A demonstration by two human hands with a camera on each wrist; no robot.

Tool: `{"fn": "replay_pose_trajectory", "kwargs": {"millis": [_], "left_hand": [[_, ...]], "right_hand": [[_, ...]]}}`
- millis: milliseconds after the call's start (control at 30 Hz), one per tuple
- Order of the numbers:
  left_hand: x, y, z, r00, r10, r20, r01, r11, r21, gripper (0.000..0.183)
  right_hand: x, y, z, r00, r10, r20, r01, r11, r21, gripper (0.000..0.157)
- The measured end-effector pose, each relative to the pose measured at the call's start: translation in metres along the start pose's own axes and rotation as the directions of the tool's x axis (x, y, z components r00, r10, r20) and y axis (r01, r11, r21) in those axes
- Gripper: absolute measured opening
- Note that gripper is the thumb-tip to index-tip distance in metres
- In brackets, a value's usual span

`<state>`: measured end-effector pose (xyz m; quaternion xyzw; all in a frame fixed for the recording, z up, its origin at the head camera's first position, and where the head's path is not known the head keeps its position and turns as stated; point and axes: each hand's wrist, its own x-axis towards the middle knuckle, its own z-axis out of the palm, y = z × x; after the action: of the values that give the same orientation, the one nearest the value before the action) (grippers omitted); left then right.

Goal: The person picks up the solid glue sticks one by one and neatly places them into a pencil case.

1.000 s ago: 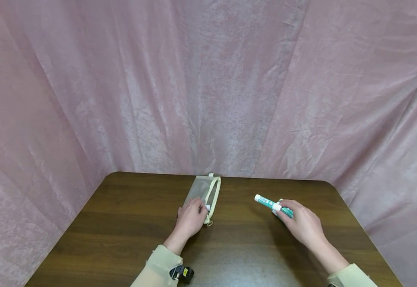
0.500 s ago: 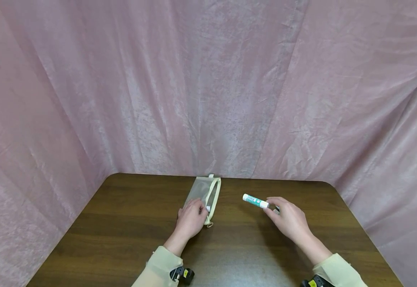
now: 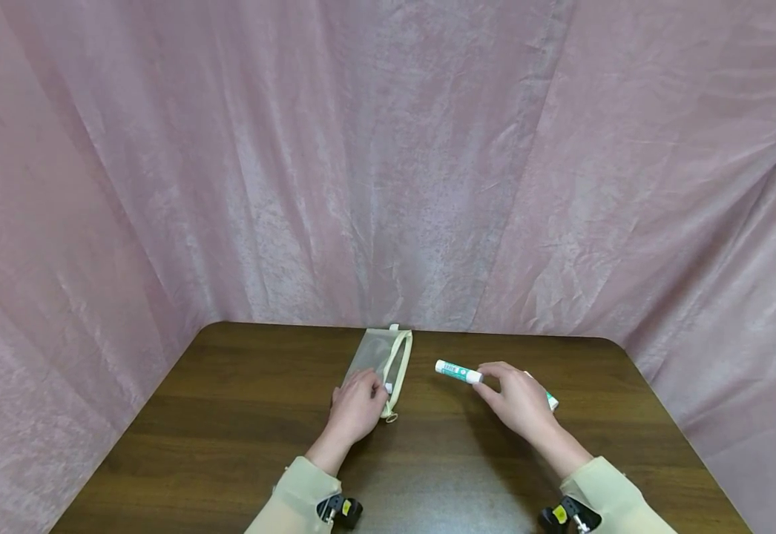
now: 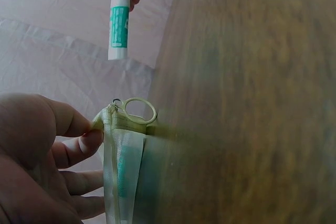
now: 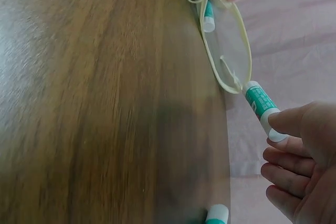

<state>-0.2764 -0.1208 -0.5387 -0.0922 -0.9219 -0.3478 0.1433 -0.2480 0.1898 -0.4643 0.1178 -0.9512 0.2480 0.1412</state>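
Observation:
A mesh zipper pouch (image 3: 376, 348) with cream trim and a ring pull lies unzipped at the table's back, its mouth gaping to the right. My left hand (image 3: 356, 404) pinches the near end of its rim between thumb and index finger. Inside the pouch, a teal-and-white glue stick (image 5: 209, 18) shows through the opening. My right hand (image 3: 518, 400) holds another glue stick (image 3: 457, 371) by its white end, between thumb and fingertips, above the table. The far end points left toward the pouch, with a gap between them in the head view.
A third glue stick (image 3: 552, 401) lies on the brown wooden table (image 3: 241, 415), partly hidden behind my right hand. Pink curtains (image 3: 388, 185) hang along the table's back edge and both sides. A wrist-worn camera (image 3: 340, 511) sits below my left hand.
My right hand has moved left with the glue stick toward the pouch, uncovering part of the one left on the table. The left hand and pouch have stayed in place.

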Motion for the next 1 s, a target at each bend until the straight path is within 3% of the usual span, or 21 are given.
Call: {"fn": "replay_pose_trajectory", "kwargs": {"millis": [200,433,567,800,1000], "left_hand": [[-0.001,0.0,-0.002,1.0,-0.007,-0.008,0.007,1.0,0.006,0.02],[-0.007,0.027,-0.028,0.999,-0.015,0.034,0.016,1.0,-0.025,0.018],[-0.005,0.024,-0.024,1.0,-0.006,0.024,0.007,0.999,-0.036,0.017],[0.005,-0.003,-0.002,1.0,-0.006,-0.008,0.006,1.0,-0.012,0.019],[0.011,-0.006,0.0,1.0,0.004,-0.007,-0.004,1.0,-0.011,0.02]], "right_hand": [[0.01,-0.008,0.012,1.0,-0.009,0.012,0.009,1.0,0.011,0.032],[0.021,-0.015,0.022,0.999,-0.014,0.041,0.012,0.999,0.031,0.032],[0.027,-0.02,0.027,0.999,-0.011,0.043,0.01,0.999,0.032,0.032],[0.037,-0.03,0.036,0.997,-0.001,0.084,-0.002,0.999,0.036,0.032],[0.044,-0.037,0.047,0.994,0.018,0.112,-0.023,0.999,0.044,0.029]]}}
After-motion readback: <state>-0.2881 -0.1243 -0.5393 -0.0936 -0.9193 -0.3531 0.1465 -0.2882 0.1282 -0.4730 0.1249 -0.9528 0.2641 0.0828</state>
